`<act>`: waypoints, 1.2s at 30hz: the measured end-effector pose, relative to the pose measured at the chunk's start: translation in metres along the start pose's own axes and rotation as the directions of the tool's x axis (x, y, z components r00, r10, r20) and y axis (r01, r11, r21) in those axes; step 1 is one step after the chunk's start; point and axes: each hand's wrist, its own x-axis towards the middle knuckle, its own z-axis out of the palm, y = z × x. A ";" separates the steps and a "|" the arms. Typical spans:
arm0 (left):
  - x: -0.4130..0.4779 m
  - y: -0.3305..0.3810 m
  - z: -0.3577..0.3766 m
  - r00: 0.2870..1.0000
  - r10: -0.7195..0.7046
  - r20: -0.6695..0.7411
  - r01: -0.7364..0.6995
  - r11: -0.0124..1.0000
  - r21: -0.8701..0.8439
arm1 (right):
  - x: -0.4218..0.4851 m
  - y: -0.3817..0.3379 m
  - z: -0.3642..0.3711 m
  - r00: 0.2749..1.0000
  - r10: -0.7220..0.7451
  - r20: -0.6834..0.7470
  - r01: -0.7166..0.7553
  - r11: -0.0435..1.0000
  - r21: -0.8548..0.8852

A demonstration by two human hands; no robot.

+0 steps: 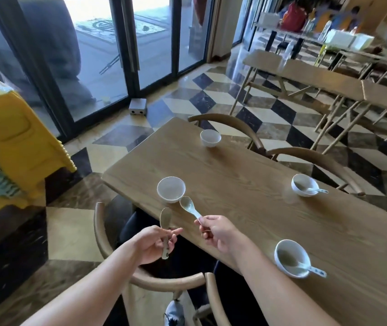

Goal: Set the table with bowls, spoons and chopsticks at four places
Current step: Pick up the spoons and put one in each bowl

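Several white bowls stand on the wooden table (246,189). The near-left bowl (171,189) and the far bowl (210,137) hold nothing. Both the right bowl (304,184) and the near-right bowl (292,258) have a spoon lying in them. My right hand (218,234) pinches the handle of a white spoon (189,207), whose scoop hovers just beside the near-left bowl's rim. At the table's near-left edge, my left hand (156,243) grips a second spoon (165,218), held upright. No chopsticks are visible.
Wooden chairs stand around the table: one under my arms (107,241), two on the far side (239,124). A yellow plastic stack (16,137) stands at the left. More tables and chairs (317,76) fill the right background. Glass doors (98,55) are ahead.
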 end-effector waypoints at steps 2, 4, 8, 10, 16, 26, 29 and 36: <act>0.016 0.023 0.003 1.000 -0.008 0.001 0.008 1.000 -0.003 | 0.029 -0.014 -0.002 1.000 0.019 0.023 -0.018 1.000 -0.021; 0.032 0.044 0.002 1.000 -0.002 0.005 0.002 0.999 -0.052 | 0.058 -0.026 -0.002 0.998 0.044 0.038 -0.043 0.999 -0.029; 0.061 0.074 -0.008 0.999 0.012 -0.048 -0.019 0.990 -0.139 | 0.105 -0.039 0.000 0.991 0.125 0.047 -0.123 0.991 -0.051; 0.068 0.083 -0.013 0.997 -0.001 -0.072 -0.011 0.986 -0.164 | 0.122 -0.042 0.001 0.984 0.172 0.046 -0.169 0.984 -0.062; 0.084 0.107 -0.030 0.986 -0.041 -0.164 0.015 0.988 -0.153 | 0.159 -0.049 0.007 0.963 0.263 0.057 -0.258 0.962 -0.092; 0.099 0.140 -0.044 0.969 -0.083 -0.234 0.064 0.994 -0.088 | 0.186 -0.050 0.018 0.961 0.265 -0.080 -0.264 0.964 0.025; 0.112 0.152 -0.047 0.972 -0.113 -0.208 0.109 0.994 -0.033 | 0.185 -0.046 0.023 0.949 0.258 -0.183 -0.240 0.964 0.116; 0.135 0.198 -0.061 0.977 -0.215 -0.009 0.214 0.964 0.158 | 0.179 -0.041 0.049 0.869 0.236 -0.435 -0.113 0.950 0.290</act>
